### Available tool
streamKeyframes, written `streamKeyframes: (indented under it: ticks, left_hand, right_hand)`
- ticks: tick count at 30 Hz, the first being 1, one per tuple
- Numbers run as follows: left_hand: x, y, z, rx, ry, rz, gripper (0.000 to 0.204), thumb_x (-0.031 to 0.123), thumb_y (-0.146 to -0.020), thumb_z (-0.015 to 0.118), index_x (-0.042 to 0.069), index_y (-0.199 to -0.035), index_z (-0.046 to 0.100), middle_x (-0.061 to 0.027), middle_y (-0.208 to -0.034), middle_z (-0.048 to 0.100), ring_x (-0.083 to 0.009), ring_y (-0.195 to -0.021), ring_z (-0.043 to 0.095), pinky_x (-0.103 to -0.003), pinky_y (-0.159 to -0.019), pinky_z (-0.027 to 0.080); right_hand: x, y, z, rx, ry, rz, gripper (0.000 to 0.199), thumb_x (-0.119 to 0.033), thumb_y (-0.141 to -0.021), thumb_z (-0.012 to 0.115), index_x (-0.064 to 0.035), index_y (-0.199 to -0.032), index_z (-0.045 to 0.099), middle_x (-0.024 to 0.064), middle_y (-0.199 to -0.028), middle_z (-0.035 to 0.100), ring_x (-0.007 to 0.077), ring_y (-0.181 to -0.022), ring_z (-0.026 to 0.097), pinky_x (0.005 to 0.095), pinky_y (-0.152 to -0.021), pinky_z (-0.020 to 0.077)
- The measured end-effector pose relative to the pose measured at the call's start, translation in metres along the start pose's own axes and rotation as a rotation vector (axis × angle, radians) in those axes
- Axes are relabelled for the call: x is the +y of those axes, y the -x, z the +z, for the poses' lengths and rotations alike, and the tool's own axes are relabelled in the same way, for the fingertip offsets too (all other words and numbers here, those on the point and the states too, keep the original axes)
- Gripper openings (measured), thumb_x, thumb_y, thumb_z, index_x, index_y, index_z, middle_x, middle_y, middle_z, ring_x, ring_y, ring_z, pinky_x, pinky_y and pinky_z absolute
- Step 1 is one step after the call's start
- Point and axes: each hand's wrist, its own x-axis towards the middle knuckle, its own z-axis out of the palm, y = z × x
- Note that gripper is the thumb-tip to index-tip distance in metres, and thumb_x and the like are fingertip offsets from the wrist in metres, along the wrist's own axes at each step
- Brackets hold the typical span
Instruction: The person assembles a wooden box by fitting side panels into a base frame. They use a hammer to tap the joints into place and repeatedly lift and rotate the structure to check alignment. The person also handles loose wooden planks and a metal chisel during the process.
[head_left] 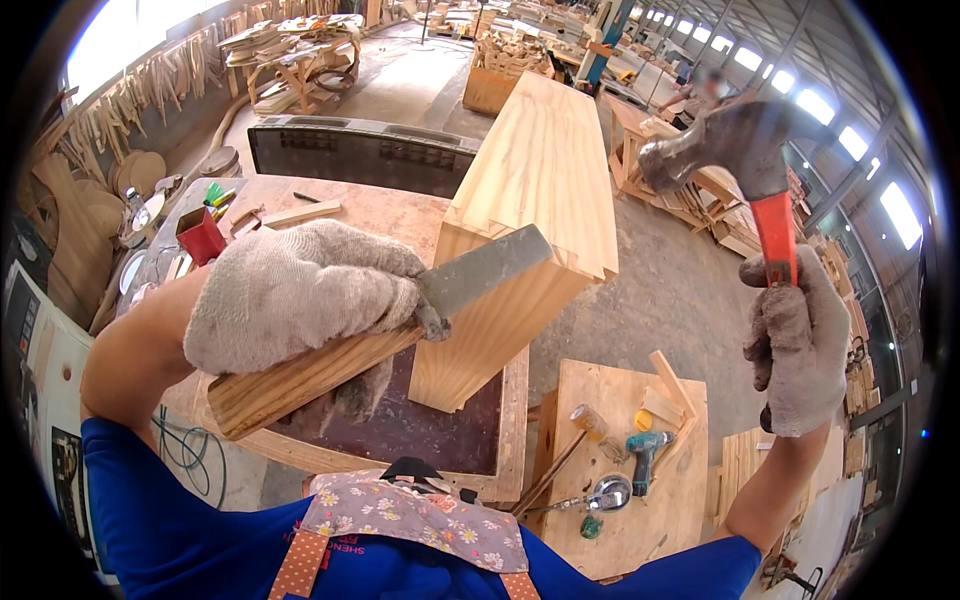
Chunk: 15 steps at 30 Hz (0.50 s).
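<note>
My left hand point(310, 290), in a knitted glove, is closed around a thick wooden piece point(310, 385) and a flat grey blade-like bar point(490, 268). Whether the two are joined is hidden by the glove. The bar's far end overlaps the near corner of a long pale wooden box point(535, 170), though I cannot tell if they touch. That box rests on the workbench point(400, 205), with jointed board edges at its near end. Raised at the right, my gloved right hand point(797, 335) grips the red handle of a claw hammer point(715, 150), its head up and clear of the box.
A low wooden stand point(580, 385) at the front right carries a teal power drill point(648, 455), a tape roll and a round metal item. A red container point(200, 235) and small offcuts lie on the bench's left. Behind stands a dark panel point(360, 155); a person point(700, 95) is farther back.
</note>
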Motion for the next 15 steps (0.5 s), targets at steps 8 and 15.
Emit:
streamKeyframes:
  ticks: [8,15]
  left_hand:
    - [-0.008,0.000,-0.001,0.061,-0.193,0.174,0.029,0.020,-0.092,0.046,-0.001,-0.103,0.062,-0.0092,-0.086,0.064,-0.0144,-0.073,0.062,-0.025,-0.065,0.052]
    - [0.008,0.001,0.004,0.092,-0.243,0.038,0.026,0.015,-0.090,0.045,-0.003,-0.101,0.062,-0.0125,-0.091,0.063,-0.0165,-0.074,0.063,-0.025,-0.065,0.052]
  right_hand:
    - [0.006,0.001,0.022,0.087,0.022,-0.123,0.019,-0.022,-0.091,0.049,-0.0065,-0.096,0.057,0.0002,-0.064,0.058,0.0063,-0.048,0.051,0.0219,-0.039,0.0388]
    - [0.004,-0.013,0.011,-0.211,0.145,-0.263,0.029,-0.033,-0.093,0.047,-0.0056,-0.091,0.054,0.0040,-0.061,0.057,0.0115,-0.048,0.054,0.0271,-0.040,0.0392]
